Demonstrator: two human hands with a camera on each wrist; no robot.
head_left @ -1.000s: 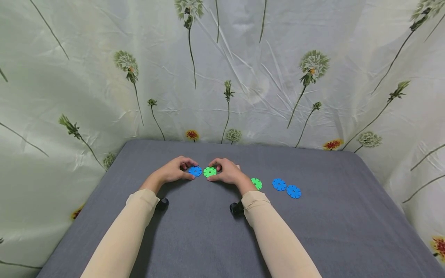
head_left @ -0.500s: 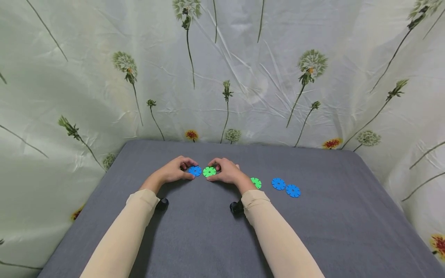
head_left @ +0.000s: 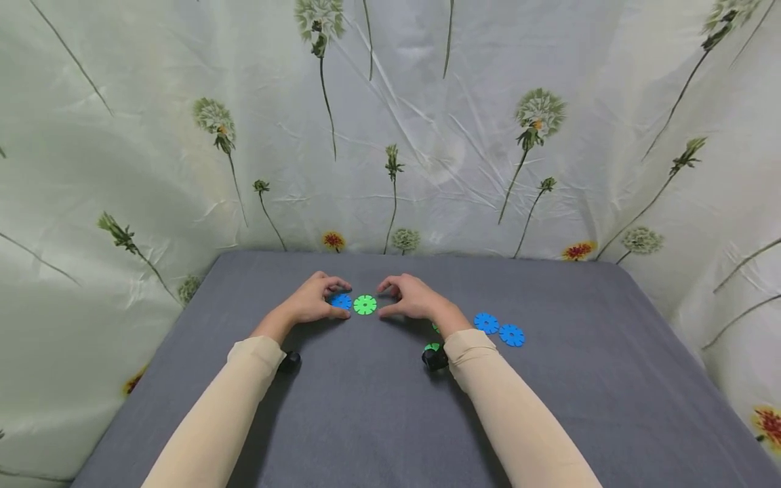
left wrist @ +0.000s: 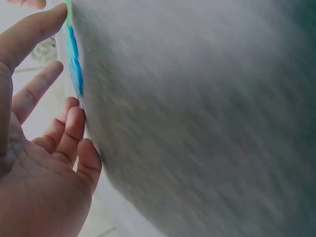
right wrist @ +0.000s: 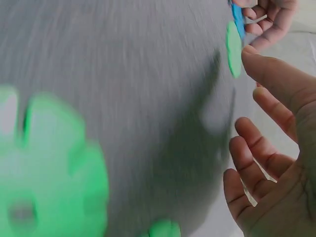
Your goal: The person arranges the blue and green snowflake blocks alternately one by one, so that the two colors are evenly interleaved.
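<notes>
In the head view a blue notched plastic disc and a green notched disc lie side by side on the cloth. My left hand is around the blue disc, thumb and index finger spread on either side of it; in the left wrist view a gap shows between those fingertips and the blue disc. Just right of the green disc, my right hand has its thumb and fingers apart, with nothing between them. The right wrist view shows the right thumb close by the green disc.
Two more blue discs lie to the right. Other green discs are partly hidden by my right wrist and its black camera. A grey cloth covers the table, with a flowered curtain behind it.
My right hand has let go of the green disc and moved slightly right. The left thumb and index finger have spread off the blue disc. The head view has tilted slightly.
</notes>
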